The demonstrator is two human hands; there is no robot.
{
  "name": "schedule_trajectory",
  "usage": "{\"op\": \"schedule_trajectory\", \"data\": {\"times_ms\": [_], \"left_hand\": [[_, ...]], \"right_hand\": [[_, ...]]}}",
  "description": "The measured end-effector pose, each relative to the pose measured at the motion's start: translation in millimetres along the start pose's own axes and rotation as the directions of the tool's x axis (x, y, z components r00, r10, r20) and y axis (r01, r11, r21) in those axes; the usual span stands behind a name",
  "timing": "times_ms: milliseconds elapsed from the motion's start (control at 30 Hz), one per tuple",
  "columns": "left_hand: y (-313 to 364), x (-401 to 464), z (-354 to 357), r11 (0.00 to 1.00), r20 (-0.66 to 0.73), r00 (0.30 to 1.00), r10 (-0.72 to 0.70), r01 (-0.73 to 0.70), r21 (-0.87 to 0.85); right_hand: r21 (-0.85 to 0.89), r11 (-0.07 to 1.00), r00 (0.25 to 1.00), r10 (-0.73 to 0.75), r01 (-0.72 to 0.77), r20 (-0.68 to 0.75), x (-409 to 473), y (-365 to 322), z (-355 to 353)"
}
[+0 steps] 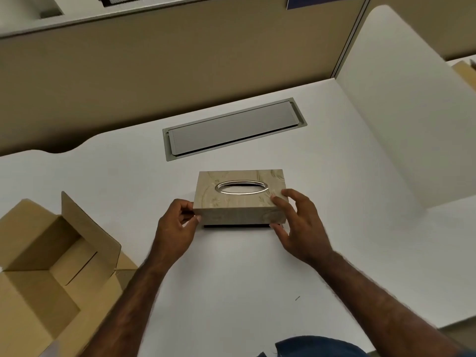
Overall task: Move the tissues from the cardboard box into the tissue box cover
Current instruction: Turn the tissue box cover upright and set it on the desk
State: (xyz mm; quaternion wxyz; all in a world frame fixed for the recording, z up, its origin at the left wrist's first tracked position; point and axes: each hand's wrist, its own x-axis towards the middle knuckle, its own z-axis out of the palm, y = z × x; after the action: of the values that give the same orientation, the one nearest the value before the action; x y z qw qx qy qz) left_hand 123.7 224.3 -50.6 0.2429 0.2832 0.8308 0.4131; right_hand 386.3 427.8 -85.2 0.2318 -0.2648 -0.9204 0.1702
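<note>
White desk surface (231,279) fills most of the view, closed in at the back by a tan partition wall (154,73) and on the right by a white divider panel (399,112) with a rounded top corner.

At the middle of the desk sits the tissue box cover (240,198), a beige wood-grain block with an oval, silver-rimmed slot in its top. A dark base shows as a thin strip under its near edge. The slot looks dark inside; whether tissues lie in it cannot be told.

Left hand (177,228) pinches the cover's near left corner, thumb and fingers curled onto it. Right hand (296,225) is spread more widely, fingertips on the top near the right edge and thumb under the near right corner.

Behind the cover, a grey cable hatch (234,128) is set flush into the desk, lid shut. At the lower left the cardboard box (43,266) stands with flaps up, and its visible interior is bare brown board. A small dark mark (297,298) lies on the desk to the near right. Blue fabric (316,347) shows at the bottom edge.
</note>
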Motion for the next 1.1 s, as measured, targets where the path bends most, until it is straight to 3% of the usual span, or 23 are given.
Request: {"op": "schedule_trajectory", "data": {"times_ms": [333,467,700,1100], "left_hand": [[-20,-21,14,0.999,0.000,0.999,-0.036,0.036,-0.028],[-7,-23,14,0.997,-0.012,0.999,0.038,-0.039,-0.073],[11,-16,25,0.951,0.052,0.967,0.250,-0.255,0.175],[22,11,40,0.932,0.105,0.964,0.243,-0.262,0.252]], "right_hand": [[-0.033,0.999,1.000,-0.020,0.021,0.022,-16,-3,9],[-0.050,0.999,1.000,0.019,-0.019,0.002,-12,-11,6],[0.019,0.996,0.996,0.084,-0.084,0.000,3,-27,8],[0.043,0.993,0.986,0.106,-0.112,0.129,40,-10,-1]]}}
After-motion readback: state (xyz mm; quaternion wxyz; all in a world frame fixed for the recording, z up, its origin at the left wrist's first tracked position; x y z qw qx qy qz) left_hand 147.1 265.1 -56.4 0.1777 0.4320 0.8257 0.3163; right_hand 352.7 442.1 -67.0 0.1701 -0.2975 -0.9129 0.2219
